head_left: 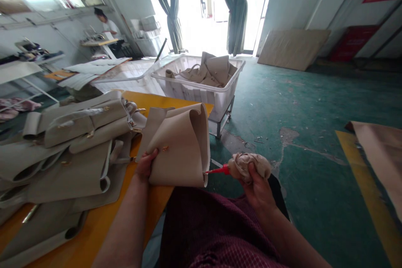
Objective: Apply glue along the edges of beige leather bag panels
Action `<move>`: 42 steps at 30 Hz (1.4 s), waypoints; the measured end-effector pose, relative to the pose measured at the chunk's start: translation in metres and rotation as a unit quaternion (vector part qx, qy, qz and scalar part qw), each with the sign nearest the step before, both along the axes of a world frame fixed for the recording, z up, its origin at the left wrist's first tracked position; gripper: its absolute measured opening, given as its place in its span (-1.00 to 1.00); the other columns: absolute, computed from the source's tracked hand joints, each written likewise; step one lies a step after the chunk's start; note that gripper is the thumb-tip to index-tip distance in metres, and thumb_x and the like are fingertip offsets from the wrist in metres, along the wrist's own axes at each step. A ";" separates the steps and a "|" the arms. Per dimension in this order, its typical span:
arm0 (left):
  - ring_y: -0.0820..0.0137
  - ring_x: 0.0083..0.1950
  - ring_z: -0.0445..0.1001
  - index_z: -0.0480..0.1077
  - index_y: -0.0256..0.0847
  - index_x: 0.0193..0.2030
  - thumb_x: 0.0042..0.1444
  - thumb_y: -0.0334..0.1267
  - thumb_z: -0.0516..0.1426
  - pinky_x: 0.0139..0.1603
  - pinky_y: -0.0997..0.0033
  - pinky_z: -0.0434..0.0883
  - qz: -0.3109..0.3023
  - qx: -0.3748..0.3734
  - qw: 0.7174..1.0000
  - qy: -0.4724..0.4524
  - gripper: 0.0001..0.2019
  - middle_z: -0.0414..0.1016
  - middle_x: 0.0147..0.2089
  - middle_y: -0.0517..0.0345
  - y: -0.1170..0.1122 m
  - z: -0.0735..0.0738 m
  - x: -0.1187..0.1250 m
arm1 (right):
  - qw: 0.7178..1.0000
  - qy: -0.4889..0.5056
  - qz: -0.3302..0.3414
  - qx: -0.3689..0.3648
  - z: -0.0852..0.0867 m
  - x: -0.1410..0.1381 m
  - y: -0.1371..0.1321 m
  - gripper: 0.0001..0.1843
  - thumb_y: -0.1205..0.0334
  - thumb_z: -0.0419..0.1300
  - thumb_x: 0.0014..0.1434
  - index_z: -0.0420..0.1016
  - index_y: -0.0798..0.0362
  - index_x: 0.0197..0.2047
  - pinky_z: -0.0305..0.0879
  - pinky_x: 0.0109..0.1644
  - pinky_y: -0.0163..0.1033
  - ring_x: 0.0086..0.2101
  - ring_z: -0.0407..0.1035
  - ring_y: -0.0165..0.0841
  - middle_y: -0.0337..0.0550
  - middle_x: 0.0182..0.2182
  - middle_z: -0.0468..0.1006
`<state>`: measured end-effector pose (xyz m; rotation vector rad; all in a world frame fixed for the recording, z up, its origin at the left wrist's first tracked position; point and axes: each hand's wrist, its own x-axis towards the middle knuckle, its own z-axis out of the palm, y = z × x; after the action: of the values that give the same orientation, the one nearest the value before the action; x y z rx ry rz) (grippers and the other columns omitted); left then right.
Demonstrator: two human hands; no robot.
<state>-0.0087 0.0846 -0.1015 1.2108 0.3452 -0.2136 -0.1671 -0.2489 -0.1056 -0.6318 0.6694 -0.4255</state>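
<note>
My left hand (pixel 146 163) grips the near left edge of a curved beige leather bag panel (pixel 180 146), holding it upright at the corner of the yellow table (pixel 94 234). My right hand (pixel 256 184) is closed round a glue bottle wrapped in stained cloth (pixel 249 165). Its red nozzle (pixel 218 171) touches the lower right edge of the panel. A small gold fitting shows on the panel's face.
A heap of beige bag pieces (pixel 69 146) covers the table's left side. A white plastic cart (pixel 201 83) with more beige pieces stands ahead on the green floor. Another person (pixel 105 23) works at a bench far left. Boards lean on the right wall.
</note>
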 end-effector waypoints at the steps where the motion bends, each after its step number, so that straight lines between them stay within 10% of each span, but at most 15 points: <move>1: 0.25 -0.50 0.59 0.60 -0.30 -0.36 -0.60 -0.21 0.61 -0.50 0.39 0.55 0.008 0.000 1.000 0.005 -0.45 0.66 -0.45 0.05 0.000 0.000 0.000 | 1.000 0.003 0.002 0.004 0.001 -0.001 0.001 -0.30 -0.04 0.73 -0.39 0.68 -0.02 -0.16 0.61 -0.22 -0.24 -0.16 0.58 -0.21 -0.23 -0.19 0.70; 26: 0.30 -0.55 0.56 0.59 -0.32 -0.39 -0.76 -0.12 0.62 -0.55 0.43 0.54 0.034 0.017 0.999 0.014 -0.34 0.64 -0.48 0.08 -0.001 -0.002 0.002 | 0.986 0.015 -0.049 -0.159 -0.018 -0.016 0.010 -0.31 0.01 0.63 -0.25 0.51 -0.01 -0.07 0.59 -0.01 -0.09 -0.07 0.55 -0.14 -0.16 -0.16 0.64; 42: 0.28 -0.54 0.59 0.59 -0.32 -0.39 -0.68 -0.20 0.61 -0.55 0.41 0.58 0.029 0.010 0.999 0.019 -0.41 0.66 -0.46 0.07 0.000 0.000 0.000 | 0.992 -0.008 -0.052 -0.116 0.007 -0.016 0.006 -0.28 0.04 0.65 -0.34 0.56 0.00 -0.09 0.56 0.01 -0.13 -0.12 0.56 -0.21 -0.18 -0.15 0.66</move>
<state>-0.0083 0.0849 -0.1019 1.2167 0.4152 -0.1837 -0.1832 -0.2431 -0.0991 -0.8150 0.6431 -0.6102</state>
